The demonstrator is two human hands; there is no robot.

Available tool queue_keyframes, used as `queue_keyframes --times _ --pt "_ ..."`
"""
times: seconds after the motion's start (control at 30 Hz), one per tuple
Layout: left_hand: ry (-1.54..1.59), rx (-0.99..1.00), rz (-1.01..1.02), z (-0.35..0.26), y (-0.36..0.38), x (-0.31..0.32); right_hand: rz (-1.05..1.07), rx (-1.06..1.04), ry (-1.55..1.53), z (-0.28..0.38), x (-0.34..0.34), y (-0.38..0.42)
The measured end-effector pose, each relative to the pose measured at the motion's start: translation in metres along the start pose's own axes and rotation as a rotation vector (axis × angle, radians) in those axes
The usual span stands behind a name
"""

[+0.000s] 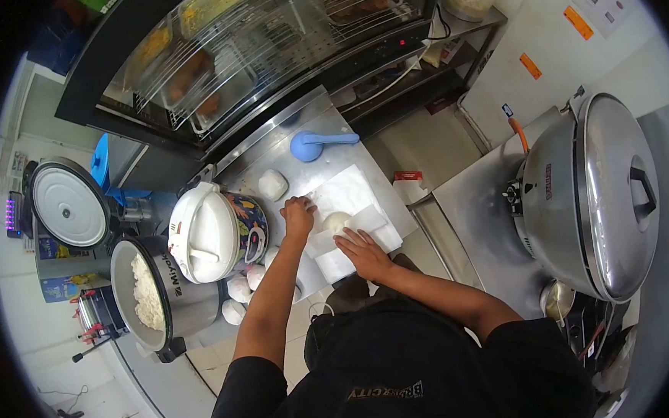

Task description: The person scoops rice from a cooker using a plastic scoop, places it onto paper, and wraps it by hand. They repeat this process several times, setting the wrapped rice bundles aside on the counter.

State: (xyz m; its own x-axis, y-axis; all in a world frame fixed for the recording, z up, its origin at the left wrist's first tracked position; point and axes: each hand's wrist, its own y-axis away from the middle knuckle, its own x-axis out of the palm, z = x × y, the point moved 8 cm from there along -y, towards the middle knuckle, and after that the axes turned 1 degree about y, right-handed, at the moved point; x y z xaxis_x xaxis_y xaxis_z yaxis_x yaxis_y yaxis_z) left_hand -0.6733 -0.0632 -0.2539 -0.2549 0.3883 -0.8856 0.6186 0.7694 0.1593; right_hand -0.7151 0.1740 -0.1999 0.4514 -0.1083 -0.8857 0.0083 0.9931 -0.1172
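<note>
A rounded white rice portion [337,223] lies on a stack of white paper sheets [346,184] on the steel table. Over its lower side a paper flap [369,219] is folded up. My right hand [364,255] rests on the flap with its fingers stretched out, touching the near side of the rice. At the left edge of the paper, my left hand [298,216] has curled fingers that appear to pinch the sheet; the fingertips are partly hidden. Beyond the left hand sits a white wrapped bundle [272,185]. A blue rice scoop [307,145] lies further back.
Several wrapped bundles [239,289] lie by my left forearm. A lidded patterned container [250,225] and an open rice cooker [172,292] of rice stand left. A glass display warmer [256,60] spans the back. At right is a large lidded steel pot [552,203].
</note>
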Motion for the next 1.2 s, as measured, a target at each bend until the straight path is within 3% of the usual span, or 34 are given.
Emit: queue_keyframes --times 0.17,0.33,0.57,0.63,0.77,0.83,0.97,1.03,1.2 --pt "-0.073 0.097 -0.105 -0.005 0.007 -0.002 -0.006 0.009 0.0 0.001 0.002 0.002" --pt "-0.043 0.384 -0.229 -0.013 0.011 -0.007 -0.03 0.007 -0.006 0.001 0.002 0.003" --pt "0.017 0.244 -0.064 -0.034 0.014 -0.034 -0.053 0.027 -0.021 0.003 -0.001 0.005" --pt "0.273 0.01 -0.065 -0.009 0.002 -0.028 -0.05 0.025 -0.021 0.004 -0.002 0.006" --pt "0.218 0.009 -0.065 0.018 -0.022 -0.02 -0.042 0.034 -0.036 0.004 0.0 0.007" --pt "0.119 -0.083 0.192 0.026 -0.031 -0.008 -0.041 0.053 -0.042 0.006 -0.004 0.007" --pt "0.172 0.058 0.132 -0.015 -0.01 -0.036 -0.016 0.099 -0.019 0.006 -0.005 0.008" --pt "0.245 0.302 -0.197 -0.057 0.013 -0.073 0.012 0.091 -0.011 0.005 -0.002 0.008" --pt "0.23 0.234 -0.147 -0.059 0.031 -0.074 -0.002 0.097 -0.034 0.001 0.001 0.008"
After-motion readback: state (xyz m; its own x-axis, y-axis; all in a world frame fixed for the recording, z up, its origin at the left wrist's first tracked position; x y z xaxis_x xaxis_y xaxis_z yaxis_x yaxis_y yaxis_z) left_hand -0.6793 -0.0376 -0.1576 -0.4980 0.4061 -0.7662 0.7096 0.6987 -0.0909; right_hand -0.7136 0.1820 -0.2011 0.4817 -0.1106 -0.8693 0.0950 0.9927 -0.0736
